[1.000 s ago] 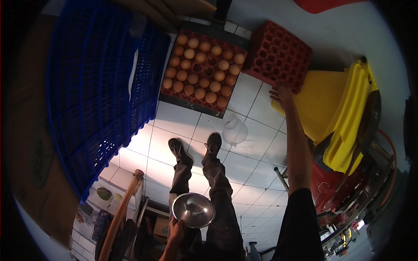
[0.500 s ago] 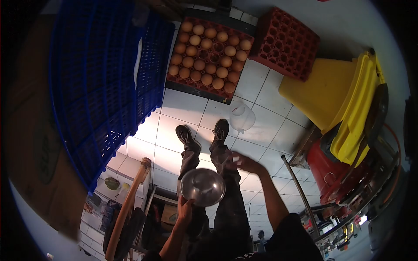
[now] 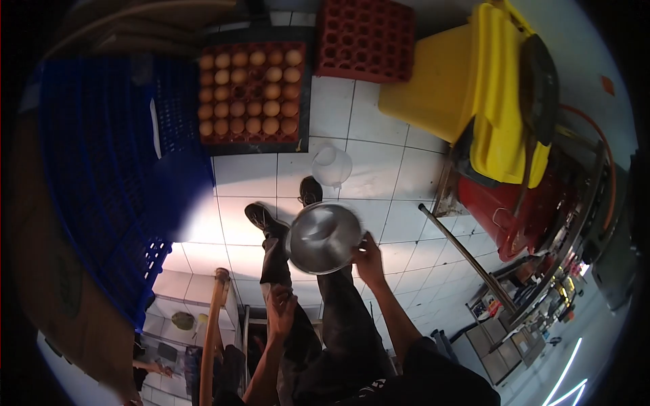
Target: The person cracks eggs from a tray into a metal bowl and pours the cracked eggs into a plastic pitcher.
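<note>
A shiny metal bowl (image 3: 325, 238) is held over my legs, and my right hand (image 3: 367, 257) grips its right rim. Below and left of the bowl, my left hand (image 3: 280, 306) is apart from it with fingers curled; whether anything is in them is too small to tell. Brown eggs fill most of a red egg tray (image 3: 250, 91) on a dark base ahead, with a few empty cups near its middle. A translucent plastic jug (image 3: 332, 166) stands on the floor just beyond my feet.
Stacked empty red trays (image 3: 365, 40) stand beside a yellow bin (image 3: 433, 78). A blue crate (image 3: 101, 169) rises at the left. At the right are a red bin (image 3: 504, 210) and a metal bar (image 3: 467, 257). Another person's hand (image 3: 160, 369) shows at lower left.
The bowl has passed from my left hand to my right hand and moved forward. My right hand has come back from near the stacked trays. The view has turned, and the scene has shifted left.
</note>
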A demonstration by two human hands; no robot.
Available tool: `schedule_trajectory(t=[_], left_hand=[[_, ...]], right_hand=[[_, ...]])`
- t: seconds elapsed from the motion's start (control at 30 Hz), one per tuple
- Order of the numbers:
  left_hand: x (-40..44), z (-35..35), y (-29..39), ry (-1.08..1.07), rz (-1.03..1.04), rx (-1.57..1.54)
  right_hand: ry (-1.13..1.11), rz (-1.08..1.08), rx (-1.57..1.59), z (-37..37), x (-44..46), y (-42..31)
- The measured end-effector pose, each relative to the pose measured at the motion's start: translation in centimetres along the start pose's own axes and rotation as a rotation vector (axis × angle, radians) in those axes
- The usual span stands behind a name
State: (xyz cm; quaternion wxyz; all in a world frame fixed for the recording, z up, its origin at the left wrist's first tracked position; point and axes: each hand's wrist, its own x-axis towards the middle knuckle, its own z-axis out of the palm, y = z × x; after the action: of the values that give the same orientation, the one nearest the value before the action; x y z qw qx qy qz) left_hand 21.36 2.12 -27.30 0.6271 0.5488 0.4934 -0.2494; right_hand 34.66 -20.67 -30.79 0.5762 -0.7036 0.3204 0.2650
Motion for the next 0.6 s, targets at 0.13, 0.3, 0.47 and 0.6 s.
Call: schedule_trajectory(t=[0.13, 0.3, 0.47, 0.6], left_hand=[[-4.5, -2.7, -4.8, -0.159, 0.112, 1.271], [-4.3, -4.0, -6.8, -0.106, -0.112, 1.204], [0.1, -4.7, -6.2, 0.015, -0.061, 1.08], [2.0, -4.8, -4.2, 0.072, 0.023, 1.151]], right_hand=[[0.138, 0.106, 0.301, -3.9, 1.7, -4.5], [0.308, 0.206, 0.41, -4.7, 10.2, -1.0], [0.602, 0.157, 0.396, -5.5, 24.0, 8.8], [0.474, 0.004, 0.266, -3.8, 33.4, 9.1]])
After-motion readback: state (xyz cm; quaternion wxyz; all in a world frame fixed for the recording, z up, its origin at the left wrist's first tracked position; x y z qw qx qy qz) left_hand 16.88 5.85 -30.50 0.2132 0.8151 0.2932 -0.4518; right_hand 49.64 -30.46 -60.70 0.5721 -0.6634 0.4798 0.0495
